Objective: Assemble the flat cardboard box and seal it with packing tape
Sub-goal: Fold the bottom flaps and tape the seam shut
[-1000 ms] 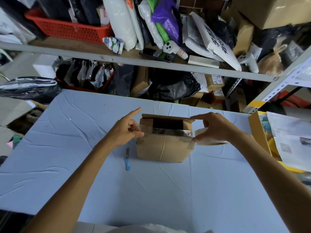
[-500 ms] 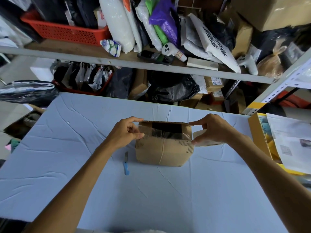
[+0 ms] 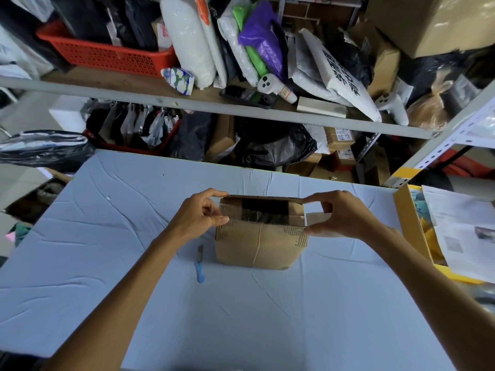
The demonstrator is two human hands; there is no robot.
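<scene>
Left hand (image 3: 199, 218): my thumb and fingertips are pinched together on the free end of the clear strip of packing tape (image 3: 265, 216), at the upper left corner of the small brown cardboard box (image 3: 257, 247).
Right hand (image 3: 341, 218): my fingers are curled round the pale roll of packing tape (image 3: 317, 218), just beside the box's upper right corner, and my thumb touches that corner.
Box position: upright on the desk covered in pale blue cloth (image 3: 120, 263), midway along it and nearer the far edge.
Opening: a dark gap shows beneath the strip, so I judge the seam not yet closed.
Step in hand: laying the strip across the top. I would hold it taut and level, lower it evenly, then rub it flat from left to right to avoid creases.
Cutting tool: a blue-handled knife (image 3: 200, 266) lies just left of the box, within reach.
Right edge: a yellow-sided cardboard tray of printed papers (image 3: 407, 223), near my right wrist.
Obstruction: only that tray crowds the roll's path. The cluttered metal shelf (image 3: 241, 108) stands well apart, beyond the far edge.
</scene>
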